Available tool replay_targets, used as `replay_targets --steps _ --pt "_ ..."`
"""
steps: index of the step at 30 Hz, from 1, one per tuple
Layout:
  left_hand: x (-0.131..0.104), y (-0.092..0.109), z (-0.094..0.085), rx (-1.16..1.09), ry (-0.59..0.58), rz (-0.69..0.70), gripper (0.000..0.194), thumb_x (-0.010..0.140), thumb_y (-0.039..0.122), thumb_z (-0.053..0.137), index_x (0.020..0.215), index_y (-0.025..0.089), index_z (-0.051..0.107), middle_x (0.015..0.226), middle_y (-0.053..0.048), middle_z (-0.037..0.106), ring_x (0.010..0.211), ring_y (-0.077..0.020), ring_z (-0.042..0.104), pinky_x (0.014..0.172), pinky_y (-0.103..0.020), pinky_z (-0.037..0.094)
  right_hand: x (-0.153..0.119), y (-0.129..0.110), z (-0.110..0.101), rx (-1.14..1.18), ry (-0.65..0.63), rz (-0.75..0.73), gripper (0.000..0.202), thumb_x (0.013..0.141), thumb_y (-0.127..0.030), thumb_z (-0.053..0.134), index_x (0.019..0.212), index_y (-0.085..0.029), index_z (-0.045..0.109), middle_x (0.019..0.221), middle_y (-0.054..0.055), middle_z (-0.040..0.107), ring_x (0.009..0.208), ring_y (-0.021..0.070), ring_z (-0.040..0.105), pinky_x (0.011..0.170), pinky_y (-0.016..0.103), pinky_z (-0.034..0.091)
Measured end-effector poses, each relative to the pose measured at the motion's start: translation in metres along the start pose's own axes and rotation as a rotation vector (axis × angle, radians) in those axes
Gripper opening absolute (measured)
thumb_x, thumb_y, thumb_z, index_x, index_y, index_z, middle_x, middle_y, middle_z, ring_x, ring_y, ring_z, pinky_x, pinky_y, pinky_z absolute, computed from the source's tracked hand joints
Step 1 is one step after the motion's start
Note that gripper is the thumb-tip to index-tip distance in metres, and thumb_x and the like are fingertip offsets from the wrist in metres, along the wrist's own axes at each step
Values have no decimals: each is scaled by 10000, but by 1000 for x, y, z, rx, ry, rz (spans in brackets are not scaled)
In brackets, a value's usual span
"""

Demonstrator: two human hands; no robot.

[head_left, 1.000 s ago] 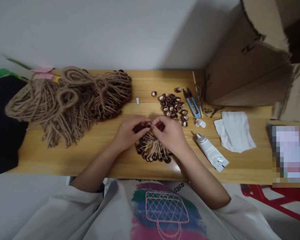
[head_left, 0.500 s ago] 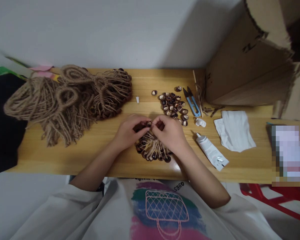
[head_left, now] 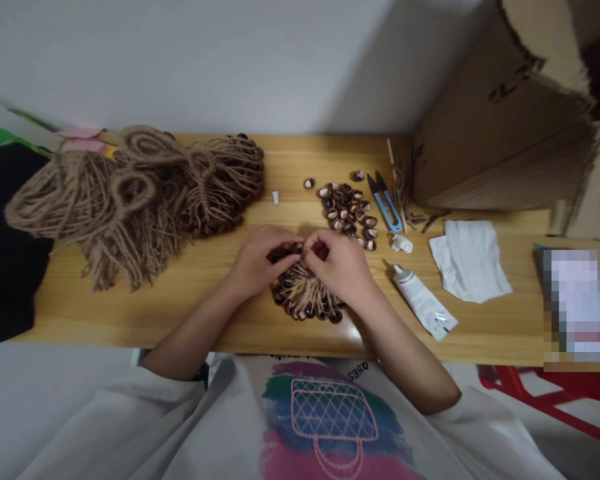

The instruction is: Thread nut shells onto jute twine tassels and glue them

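My left hand (head_left: 260, 262) pinches a brown half nutshell (head_left: 299, 247) at the far rim of a round bundle of cords and shells (head_left: 310, 291). Opposite it, the thumb and forefinger of my right hand (head_left: 337, 265) are closed on the end of a twine cord (head_left: 306, 259) at that shell. Dark glossy shells ring the bundle, with pale cords running in to its middle. Part of the bundle lies hidden under my right hand. Loose half shells (head_left: 345, 208) are grouped just beyond my hands.
Blue-handled thread snips (head_left: 387, 208) lie right of the shells, near a white glue tube (head_left: 424, 301), its small white cap (head_left: 275, 198) and white tissue (head_left: 475, 260). Jute cord bundles (head_left: 130, 200) fill the left. A cardboard box (head_left: 500, 133) stands back right; a blurred-out device (head_left: 580, 300) lies at the right.
Both hands keep the same pinch at the shell on the far rim. The view has shifted very slightly; nothing else has visibly moved.
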State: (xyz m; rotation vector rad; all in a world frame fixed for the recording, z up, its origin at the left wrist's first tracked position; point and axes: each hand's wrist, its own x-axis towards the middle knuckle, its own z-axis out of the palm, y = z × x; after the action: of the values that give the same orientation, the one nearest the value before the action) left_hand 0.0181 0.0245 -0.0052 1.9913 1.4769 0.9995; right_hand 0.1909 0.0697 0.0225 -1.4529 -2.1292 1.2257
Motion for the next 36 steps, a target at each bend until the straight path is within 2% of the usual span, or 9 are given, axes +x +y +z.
replay_targets --steps 14,19,23,26,31,36 --pt "-1 0 1 -11 1 11 171 863 294 666 1000 195 696 943 -58 751 875 -194 684 816 -346 538 1 2 2 -15 12 -3 52 787 -109 616 793 -135 660 770 -18 628 650 66 494 661 202 300" --pt "-1 3 2 -40 -15 -79 184 862 288 654 1023 210 695 1001 -61 756 920 -209 695 855 -366 545 0 3 0 54 24 -17 87 810 -124 603 881 -133 652 788 -13 636 682 78 542 677 195 338" --pt "-1 4 3 -49 -12 -96 185 854 259 653 1022 194 693 1002 -69 752 935 -211 692 875 -364 542 0 7 -4 67 147 -36 110 872 -155 529 918 -130 626 825 8 637 710 93 563 687 203 362" --pt "-1 4 2 -20 -10 -87 177 844 227 648 1010 186 694 977 -69 749 919 -210 685 862 -363 533 3 11 -8 56 221 -18 142 867 -123 502 947 -132 619 867 22 639 738 103 572 708 208 386" --pt "0 5 1 6 -2 -73 172 827 198 645 990 172 694 947 -72 746 889 -216 680 830 -373 520 5 11 -10 83 139 54 125 828 -86 569 933 -126 625 843 12 634 755 98 586 716 204 408" --pt "0 6 0 1 11 -79 159 821 187 652 976 181 690 943 -64 750 886 -215 683 825 -373 512 1 6 -9 48 2 55 166 774 -55 645 924 -124 630 805 -8 635 701 76 577 687 192 393"
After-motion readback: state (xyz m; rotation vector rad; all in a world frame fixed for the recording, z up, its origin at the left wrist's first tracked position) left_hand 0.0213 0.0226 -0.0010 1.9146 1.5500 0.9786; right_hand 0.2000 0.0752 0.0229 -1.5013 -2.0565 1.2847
